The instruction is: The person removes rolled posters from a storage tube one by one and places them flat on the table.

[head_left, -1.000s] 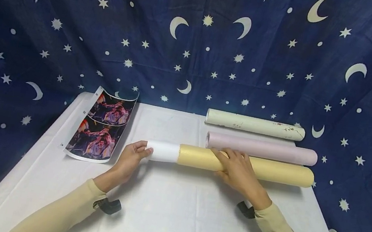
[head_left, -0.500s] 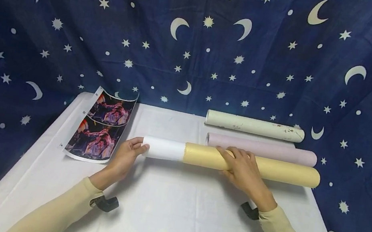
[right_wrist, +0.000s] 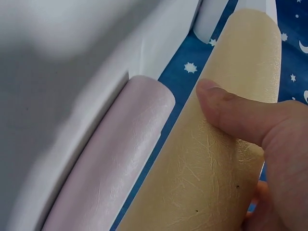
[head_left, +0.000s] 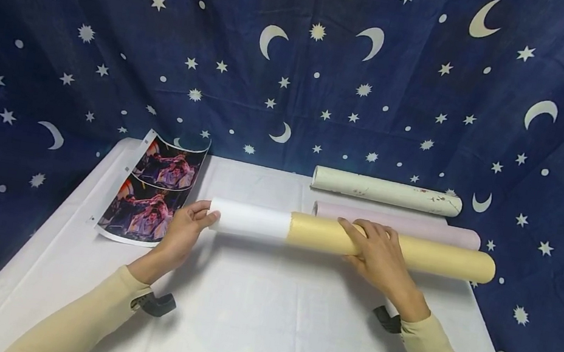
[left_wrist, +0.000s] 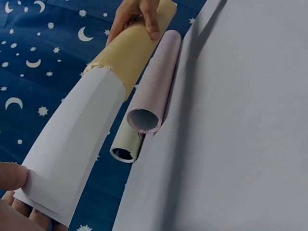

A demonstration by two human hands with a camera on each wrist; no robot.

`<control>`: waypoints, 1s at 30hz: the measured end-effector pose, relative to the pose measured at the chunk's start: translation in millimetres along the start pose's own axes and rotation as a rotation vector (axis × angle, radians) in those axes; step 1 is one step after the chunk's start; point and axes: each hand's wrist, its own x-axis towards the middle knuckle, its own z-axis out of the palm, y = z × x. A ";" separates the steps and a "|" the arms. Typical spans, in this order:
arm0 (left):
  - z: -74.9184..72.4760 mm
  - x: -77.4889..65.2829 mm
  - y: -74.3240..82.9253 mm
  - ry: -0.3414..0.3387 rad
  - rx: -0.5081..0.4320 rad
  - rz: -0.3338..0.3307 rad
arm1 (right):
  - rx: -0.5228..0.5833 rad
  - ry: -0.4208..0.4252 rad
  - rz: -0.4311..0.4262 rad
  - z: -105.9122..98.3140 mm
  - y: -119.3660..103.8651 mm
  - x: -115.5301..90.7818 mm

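My right hand [head_left: 380, 256] grips a yellow textured paper tube [head_left: 440, 259] round its middle, thumb across the front in the right wrist view. Out of the tube's left end sticks a rolled white paper sheet [head_left: 250, 220]. My left hand [head_left: 181, 234] pinches the outer end of that sheet, with the thumb [left_wrist: 13, 175] on one face and fingertips behind. In the left wrist view the white roll [left_wrist: 72, 139] runs into the yellow tube's ragged rim. Its inner end is hidden inside the tube. Both are level and held above the white tabletop, casting a shadow.
A pink tube [head_left: 450, 234] lies just behind the yellow one and is partly covered by it. Farther back rests a cream tube [head_left: 385, 191] with a floral print. At left, a curled printed photo sheet [head_left: 150, 204] lies on the white table [head_left: 235, 329]. A starry blue cloth [head_left: 302, 50] hangs behind.
The left hand has moved left with the white sheet, and the right hand slightly right with the yellow tube. More of the white roll shows outside the tube, and both have risen slightly.
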 end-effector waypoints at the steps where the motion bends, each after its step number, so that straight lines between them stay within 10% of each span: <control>1: -1.0 0.2 0.7 0.002 -0.002 0.000 | 0.001 0.006 0.000 -0.1 0.9 -0.2; 30: -23.2 4.7 11.5 0.096 -0.087 0.049 | 0.024 0.054 0.048 -6.3 17.6 -9.8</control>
